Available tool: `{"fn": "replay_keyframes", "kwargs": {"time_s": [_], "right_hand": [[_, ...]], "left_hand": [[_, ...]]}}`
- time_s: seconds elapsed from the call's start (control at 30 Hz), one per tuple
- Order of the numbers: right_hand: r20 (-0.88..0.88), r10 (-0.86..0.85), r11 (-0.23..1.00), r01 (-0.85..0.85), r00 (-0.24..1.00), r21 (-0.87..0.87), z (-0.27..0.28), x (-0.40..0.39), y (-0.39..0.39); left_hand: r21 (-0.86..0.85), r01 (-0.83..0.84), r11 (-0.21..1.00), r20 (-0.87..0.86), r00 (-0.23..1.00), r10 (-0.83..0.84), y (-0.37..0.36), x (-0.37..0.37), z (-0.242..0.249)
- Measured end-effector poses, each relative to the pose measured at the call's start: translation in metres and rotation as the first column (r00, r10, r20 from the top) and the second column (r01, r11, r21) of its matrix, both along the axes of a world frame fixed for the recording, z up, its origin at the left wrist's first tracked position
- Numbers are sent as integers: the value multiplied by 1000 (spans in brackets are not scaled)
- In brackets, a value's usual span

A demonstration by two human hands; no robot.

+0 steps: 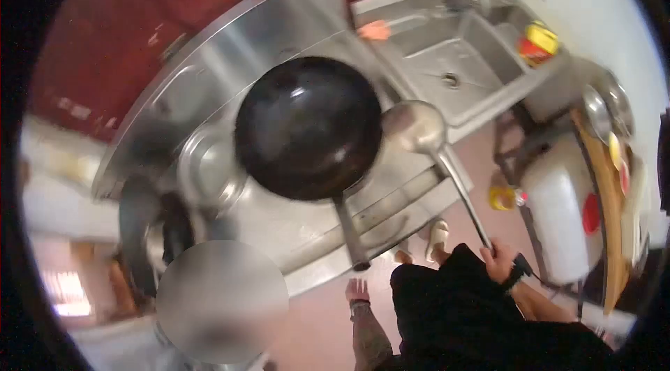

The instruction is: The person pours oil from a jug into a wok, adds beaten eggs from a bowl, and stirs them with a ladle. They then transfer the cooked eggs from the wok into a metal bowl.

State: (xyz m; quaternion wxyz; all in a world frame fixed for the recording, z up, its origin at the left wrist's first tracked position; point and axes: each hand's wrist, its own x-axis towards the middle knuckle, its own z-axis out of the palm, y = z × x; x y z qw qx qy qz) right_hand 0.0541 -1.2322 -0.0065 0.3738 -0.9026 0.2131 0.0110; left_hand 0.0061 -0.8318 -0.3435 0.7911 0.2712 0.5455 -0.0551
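Observation:
A large dark wok (307, 127) sits on the steel stove top, its handle (349, 235) pointing toward me. Just below the end of that handle is my left hand (356, 291), apart from it, with fingers stretched out and nothing in them. My right hand (497, 261) is wrapped round the handle of a big metal ladle (419, 128). The ladle's wide bowl hangs to the right of the wok, close to the stove's right side. A dark band circles each wrist.
Left of the wok stands a metal pot (209, 165). A steel sink (450, 67) lies back right, with an orange cloth (375, 30) and a yellow-red packet (538, 43) on its edges. A white container (560, 210) and a yellow bottle (500, 197) stand at right.

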Motion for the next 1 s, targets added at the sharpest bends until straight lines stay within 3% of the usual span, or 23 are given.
{"fn": "replay_keyframes", "kwargs": {"time_s": [0.1, 0.13, 0.17, 0.2, 0.23, 0.27, 0.3, 0.33, 0.37, 0.4, 0.43, 0.47, 0.57, 0.67, 0.73, 0.77, 0.87, 1.0], "right_hand": [[69, 185, 978, -191, 980, 84, 15, -2, 7], [180, 307, 937, -330, 935, 116, 36, 10, 21], [290, 414, 874, -466, 863, 139, 57, 22, 32], [253, 469, 801, -528, 847, 282, 71, 31, 44], [226, 526, 707, -569, 820, 420, 83, 37, 61], [209, 597, 603, -606, 774, 519, 92, 44, 81], [201, 661, 494, -621, 723, 609, 100, 45, 101], [215, 695, 426, -635, 686, 644, 94, 42, 122], [221, 726, 368, -640, 651, 675, 80, 39, 143], [191, 740, 379, -634, 645, 674, 69, 38, 166], [159, 754, 396, -634, 637, 664, 53, 37, 188], [178, 710, 458, -639, 681, 618, 29, 29, 213], [191, 644, 536, -615, 741, 578, -2, 29, 269], [171, 502, 742, -524, 848, 417, -61, 29, 319], [166, 458, 793, -485, 874, 369, -78, 26, 338], [177, 405, 829, -442, 897, 342, -86, 24, 348], [70, 326, 845, -324, 943, 426, -97, 17, 373], [83, 296, 847, -302, 952, 438, -75, 25, 393]], "left_hand": [[9, -62, 998, -45, 997, 62, 0, -13, 24], [-345, -310, 886, 171, 907, 384, 13, -48, -17], [-795, -428, 429, 60, 649, 758, 22, -78, -45], [-951, -308, 11, -168, 549, 819, 26, -96, -50], [-800, -434, 414, 67, 621, 781, 17, -105, -31], [-359, -385, 850, 199, 858, 473, 3, -105, 6], [31, -197, 980, 19, 980, 197, -19, -92, 72], [-568, -467, 678, 189, 728, 659, -2, -135, 25], [-937, -345, 59, -129, 497, 858, 11, -170, -7], [-938, -343, 51, -143, 517, 844, 13, -183, -6], [-570, -513, 642, 106, 729, 676, 6, -184, 15], [0, -247, 969, -109, 963, 245, -8, -175, 55], [16, -230, 973, -210, 951, 228, -3, -192, 74], [-27, -199, 980, -208, 960, 190, 26, -203, 76], [-61, -253, 965, -137, 960, 243, 51, -198, 71], [-47, -299, 953, -211, 936, 284, 63, -193, 74], [8, -255, 967, -177, 951, 253, 101, -186, 87], [32, -178, 983, -87, 980, 180, 139, -171, 93]]}}
